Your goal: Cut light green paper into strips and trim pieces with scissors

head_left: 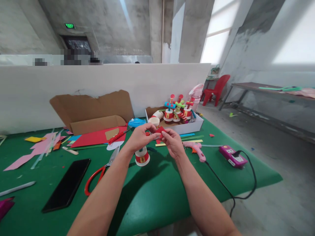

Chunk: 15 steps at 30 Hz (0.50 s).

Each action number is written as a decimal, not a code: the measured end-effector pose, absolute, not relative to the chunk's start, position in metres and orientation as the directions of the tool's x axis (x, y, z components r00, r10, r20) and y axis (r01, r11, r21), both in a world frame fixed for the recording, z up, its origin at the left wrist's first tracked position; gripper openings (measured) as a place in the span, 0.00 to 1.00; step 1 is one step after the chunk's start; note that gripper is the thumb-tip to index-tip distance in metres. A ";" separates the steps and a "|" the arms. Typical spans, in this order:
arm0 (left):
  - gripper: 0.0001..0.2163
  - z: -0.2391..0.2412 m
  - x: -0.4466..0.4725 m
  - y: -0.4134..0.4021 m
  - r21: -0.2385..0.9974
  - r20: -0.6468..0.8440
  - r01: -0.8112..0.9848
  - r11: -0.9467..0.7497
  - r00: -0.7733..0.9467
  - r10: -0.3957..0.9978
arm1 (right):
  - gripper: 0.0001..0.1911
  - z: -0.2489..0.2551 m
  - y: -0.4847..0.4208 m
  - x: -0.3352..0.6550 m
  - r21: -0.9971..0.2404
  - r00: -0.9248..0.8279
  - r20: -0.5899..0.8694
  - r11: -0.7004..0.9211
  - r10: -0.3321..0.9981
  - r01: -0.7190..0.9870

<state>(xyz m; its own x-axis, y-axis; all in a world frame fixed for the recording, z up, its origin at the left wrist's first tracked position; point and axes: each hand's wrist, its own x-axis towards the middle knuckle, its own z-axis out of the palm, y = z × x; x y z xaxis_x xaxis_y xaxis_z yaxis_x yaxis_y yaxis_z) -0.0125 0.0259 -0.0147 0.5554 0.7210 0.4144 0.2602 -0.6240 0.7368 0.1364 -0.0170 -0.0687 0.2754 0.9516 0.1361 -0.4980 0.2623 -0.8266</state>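
Tabletop (140, 206): the phone (67, 185) lies toward the near edge, left of the scissors (107, 165), whose blades point to the far edge. 1 cup figure (142, 159) stands upright below the left hand (141, 137); its top is partly hidden. The left hand and right hand (175, 144) both pinch 1 red piece (160, 130) between thumb and fingertips, raised above the tabletop. The glue gun (197, 150) lies toward the right edge, near the purple socket (232, 156), which has 1 black plug (236, 153) inserted. Near the far edge, the box (189, 127) holds 3 upright figures (177, 111).
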 end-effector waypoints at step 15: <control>0.12 -0.016 -0.012 0.027 0.559 0.553 0.214 -0.801 0.624 0.552 | 0.17 -0.063 -0.021 0.135 -0.801 0.218 0.137 0.238 0.966 -0.550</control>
